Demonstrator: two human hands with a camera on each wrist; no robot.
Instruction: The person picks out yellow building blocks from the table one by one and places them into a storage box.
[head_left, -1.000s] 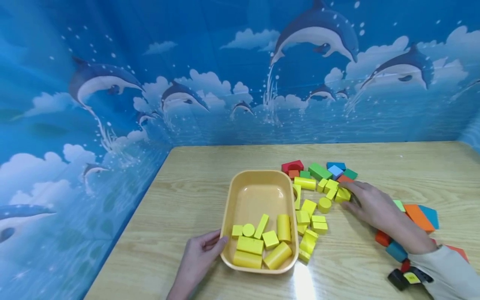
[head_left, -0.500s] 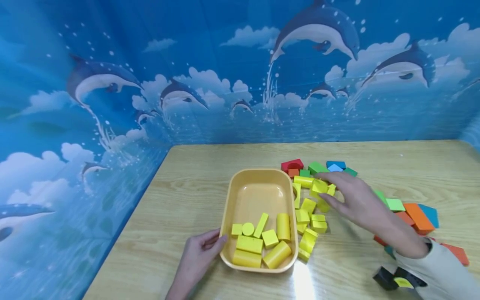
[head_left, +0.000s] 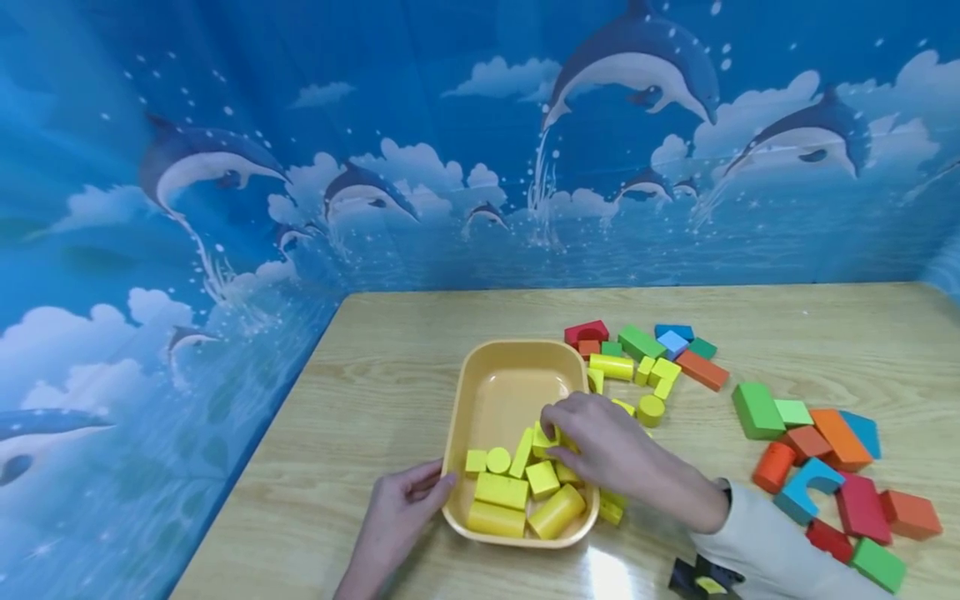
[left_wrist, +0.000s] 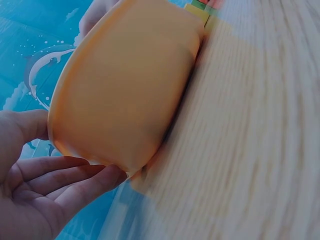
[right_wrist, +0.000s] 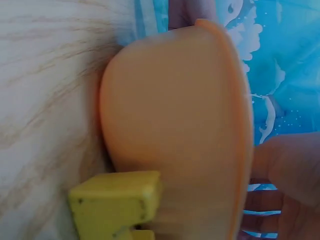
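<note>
A shallow tan plastic tray [head_left: 517, 387] sits on the table with several yellow toy blocks, cubes and cylinders among them, in its near half. My left hand [head_left: 397, 517] grips its near left side, thumb on the rim and fingers [left_wrist: 85, 187] against the outer wall. My right hand [head_left: 603, 442] reaches over the tray's right rim and pinches a yellow block [head_left: 544, 442] inside, close above the other blocks. Part of that block is hidden by the fingers. In the right wrist view, a notched yellow block [right_wrist: 115, 200] stands just outside the tray wall.
More yellow blocks, including a cylinder [head_left: 611, 367] and a short round one [head_left: 650, 410], lie right of the tray. Behind them are red, green and blue blocks [head_left: 641, 342]. Another mixed group, with a blue arch [head_left: 806, 487], lies at the right. A dolphin-printed curtain [head_left: 450, 167] borders the table.
My right hand has carried a yellow block leftward from the far right of the yellow group, over the rim and into the tray. My left hand and the tray have stayed put.
</note>
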